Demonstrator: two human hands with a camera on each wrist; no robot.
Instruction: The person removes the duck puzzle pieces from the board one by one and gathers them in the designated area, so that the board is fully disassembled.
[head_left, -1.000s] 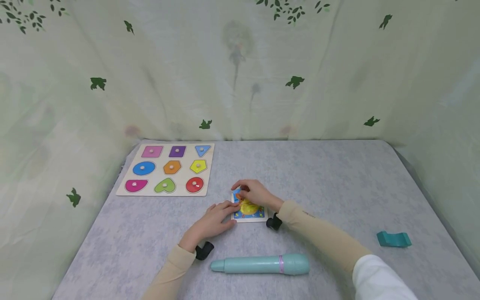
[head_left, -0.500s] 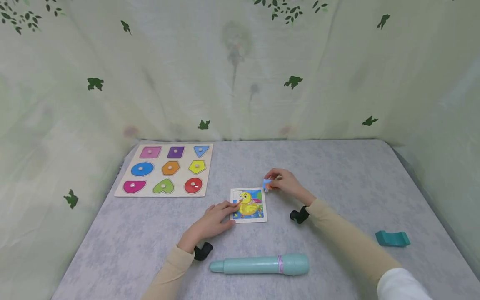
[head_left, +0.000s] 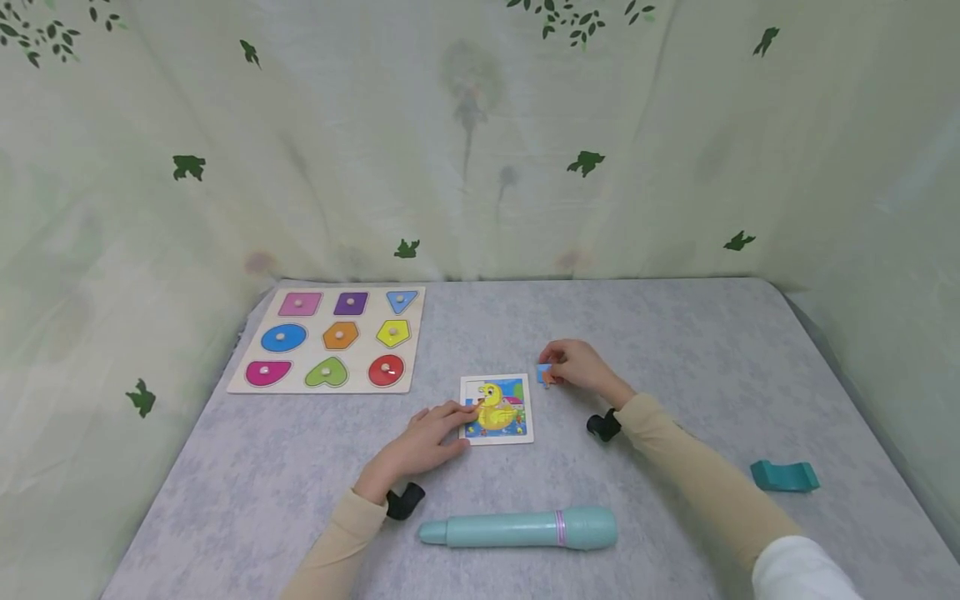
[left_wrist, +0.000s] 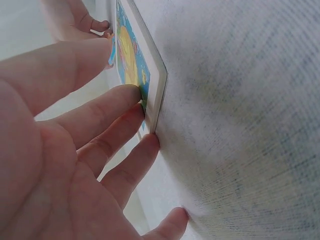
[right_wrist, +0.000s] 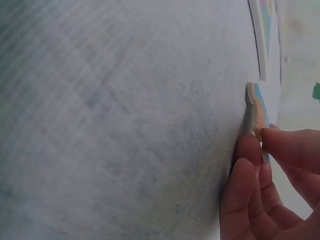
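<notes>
Since the piece [head_left: 544, 375] pinched by right hand [head_left: 580, 365] was moved aside, duck puzzle [head_left: 500, 414], touched by outstretched left hand [head_left: 422, 442], is left incomplete.

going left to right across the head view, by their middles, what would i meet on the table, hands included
Shape board, left hand, duck puzzle, loose piece, right hand, teal block.

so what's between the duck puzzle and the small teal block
In the head view, the right arm's beige sleeve crosses between duck puzzle and teal block, with a black wrist device nearer the puzzle.
</notes>
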